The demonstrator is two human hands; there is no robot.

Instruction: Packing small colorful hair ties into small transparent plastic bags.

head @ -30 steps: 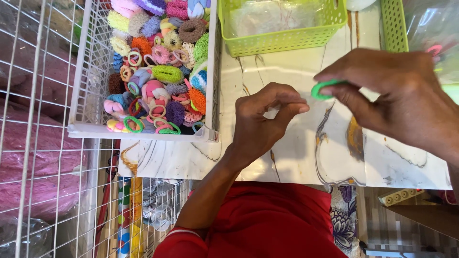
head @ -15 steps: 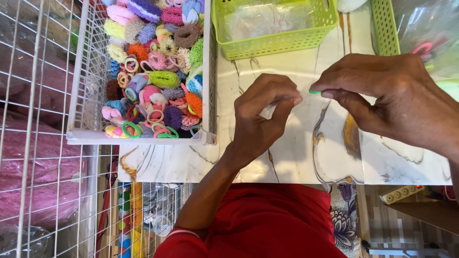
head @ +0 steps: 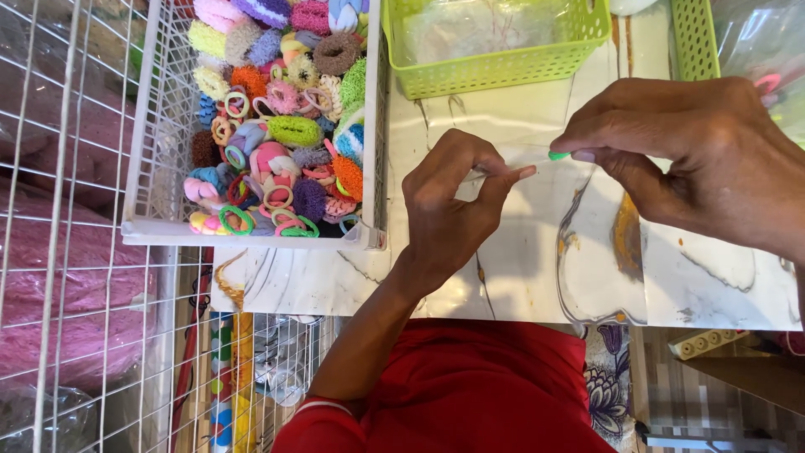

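Since the earlier frame the small green elastic hair tie point(head: 558, 155) has gone from an open ring looped over the right fingertips to a mere sliver showing between them, and the two hands have drawn closer over the table. The right hand point(head: 688, 159) has thumb and forefinger pressed together, pinching that tie. The left hand point(head: 449, 210) is curled, its thumb and forefinger nipping the edge of a thin clear plastic sleeve point(head: 511, 164), which runs across the gap towards the tie; whether its mouth is open I cannot tell.

In my judgement, the tie could slip from so slight a pinch and drop onto the white marble-patterned tabletop point(head: 520, 277), or the limp film could fold shut and block it.

Just left of the left hand stands a white wire basket point(head: 159, 226), heaped with hair ties and fluffy scrunchies in pink, green, orange, purple and blue. Beyond the hands sits a lime-green plastic lattice basket point(head: 495, 71) holding what look like clear plastic bags. A second green basket point(head: 694, 38) shows at the upper right, its contents out of view.
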